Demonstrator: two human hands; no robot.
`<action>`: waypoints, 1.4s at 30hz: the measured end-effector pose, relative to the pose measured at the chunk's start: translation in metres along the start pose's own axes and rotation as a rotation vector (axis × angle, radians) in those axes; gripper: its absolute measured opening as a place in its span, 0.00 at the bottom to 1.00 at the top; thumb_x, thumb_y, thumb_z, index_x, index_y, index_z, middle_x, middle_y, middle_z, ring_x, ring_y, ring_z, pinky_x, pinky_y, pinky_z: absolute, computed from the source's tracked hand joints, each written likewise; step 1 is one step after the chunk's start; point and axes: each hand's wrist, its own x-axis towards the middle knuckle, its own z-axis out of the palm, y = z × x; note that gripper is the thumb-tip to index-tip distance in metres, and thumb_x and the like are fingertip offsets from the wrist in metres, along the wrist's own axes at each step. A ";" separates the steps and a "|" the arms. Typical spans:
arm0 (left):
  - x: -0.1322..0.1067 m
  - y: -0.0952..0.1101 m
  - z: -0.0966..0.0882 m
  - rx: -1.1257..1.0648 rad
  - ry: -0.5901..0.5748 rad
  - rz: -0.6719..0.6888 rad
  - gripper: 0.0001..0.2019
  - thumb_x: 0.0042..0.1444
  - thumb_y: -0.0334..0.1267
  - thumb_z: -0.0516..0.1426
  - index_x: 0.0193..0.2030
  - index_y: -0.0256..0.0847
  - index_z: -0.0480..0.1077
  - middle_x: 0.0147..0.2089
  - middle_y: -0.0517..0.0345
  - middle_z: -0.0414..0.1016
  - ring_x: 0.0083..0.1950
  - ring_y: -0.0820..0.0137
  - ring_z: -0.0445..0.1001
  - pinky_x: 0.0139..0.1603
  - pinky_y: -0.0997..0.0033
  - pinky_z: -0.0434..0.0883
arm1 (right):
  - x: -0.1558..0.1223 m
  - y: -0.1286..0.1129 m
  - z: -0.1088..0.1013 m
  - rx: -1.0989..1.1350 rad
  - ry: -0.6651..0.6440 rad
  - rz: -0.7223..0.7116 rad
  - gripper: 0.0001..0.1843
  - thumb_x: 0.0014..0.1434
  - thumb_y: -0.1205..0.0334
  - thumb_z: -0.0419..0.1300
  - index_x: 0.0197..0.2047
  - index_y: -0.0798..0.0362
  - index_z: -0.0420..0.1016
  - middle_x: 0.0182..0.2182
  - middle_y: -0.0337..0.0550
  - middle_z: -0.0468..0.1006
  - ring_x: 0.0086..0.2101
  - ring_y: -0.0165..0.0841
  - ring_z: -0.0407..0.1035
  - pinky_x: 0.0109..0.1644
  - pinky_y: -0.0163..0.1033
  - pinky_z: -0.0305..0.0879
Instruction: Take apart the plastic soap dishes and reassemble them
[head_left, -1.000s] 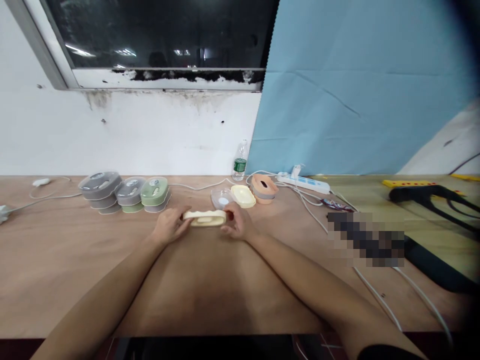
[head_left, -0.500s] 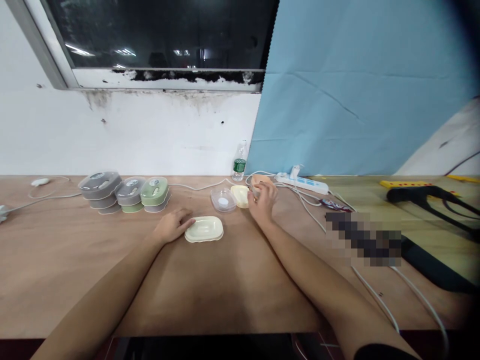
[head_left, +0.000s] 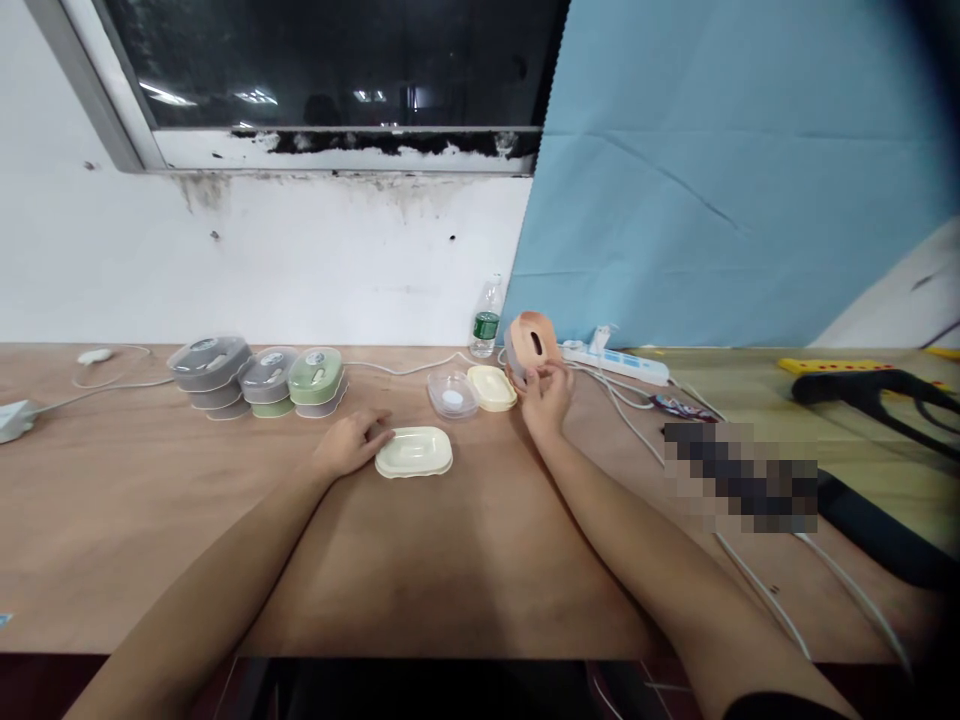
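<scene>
My right hand (head_left: pixel 547 403) grips the near lower edge of a peach-coloured plastic lid with a dark oval slot (head_left: pixel 541 338). This lid is tipped up, with its slotted face turned towards me. My left hand (head_left: pixel 351 443) rests on the table with its fingers apart, the thumb at the left rim of a shallow cream dish (head_left: pixel 414 452). A pale yellow dish (head_left: pixel 492 388) lies just left of my right hand. Beside it is a clear lid (head_left: pixel 453 397) with a white round spot.
Stacked lidded boxes stand at the back left: large grey ones (head_left: pixel 210 372), grey over green (head_left: pixel 268 382), green over grey (head_left: pixel 316 380). A water bottle (head_left: pixel 486 322) stands by the wall. A power strip (head_left: pixel 622 366) and white cables lie at right.
My right hand has raised and tilted the peach lid from the table, so its slotted face now shows. The left hand and the cream dish stay together as the view shifts slightly.
</scene>
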 end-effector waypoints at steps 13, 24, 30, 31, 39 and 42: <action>0.000 0.000 -0.001 -0.007 0.003 -0.001 0.22 0.61 0.51 0.50 0.57 0.43 0.67 0.46 0.52 0.75 0.39 0.66 0.73 0.41 0.66 0.70 | -0.016 -0.023 0.004 0.043 -0.183 -0.192 0.08 0.61 0.57 0.53 0.37 0.52 0.66 0.42 0.49 0.72 0.47 0.39 0.63 0.54 0.47 0.58; -0.001 0.000 0.000 -0.004 -0.003 -0.005 0.22 0.61 0.51 0.50 0.58 0.44 0.66 0.46 0.53 0.75 0.39 0.67 0.73 0.40 0.66 0.69 | 0.003 0.015 0.003 -0.258 -0.126 0.136 0.10 0.52 0.61 0.52 0.38 0.55 0.67 0.40 0.53 0.71 0.46 0.46 0.62 0.53 0.52 0.55; -0.001 -0.001 -0.001 -0.003 -0.010 -0.005 0.22 0.62 0.51 0.50 0.58 0.43 0.65 0.46 0.54 0.75 0.38 0.67 0.73 0.40 0.67 0.69 | 0.002 0.012 0.006 -0.280 -0.145 0.172 0.11 0.48 0.63 0.54 0.37 0.54 0.66 0.39 0.51 0.70 0.44 0.44 0.62 0.51 0.51 0.57; -0.001 -0.001 -0.001 -0.004 -0.013 -0.005 0.22 0.62 0.51 0.50 0.58 0.43 0.65 0.46 0.54 0.75 0.38 0.67 0.73 0.40 0.67 0.69 | 0.002 0.012 0.006 -0.279 -0.137 0.173 0.11 0.47 0.63 0.55 0.37 0.54 0.65 0.38 0.50 0.70 0.43 0.44 0.63 0.50 0.50 0.58; -0.001 0.000 -0.001 -0.015 -0.009 -0.008 0.22 0.62 0.51 0.50 0.58 0.43 0.65 0.47 0.53 0.75 0.37 0.67 0.73 0.39 0.67 0.69 | -0.010 -0.006 0.003 -0.011 -0.097 -0.045 0.20 0.57 0.50 0.53 0.47 0.55 0.60 0.46 0.55 0.68 0.50 0.44 0.63 0.53 0.51 0.60; -0.002 0.002 -0.002 -0.034 0.042 -0.019 0.25 0.61 0.51 0.50 0.63 0.43 0.59 0.50 0.52 0.73 0.35 0.69 0.71 0.39 0.68 0.70 | -0.031 -0.027 -0.002 0.155 -0.246 -0.153 0.26 0.59 0.46 0.50 0.54 0.55 0.57 0.49 0.58 0.68 0.50 0.44 0.65 0.52 0.50 0.63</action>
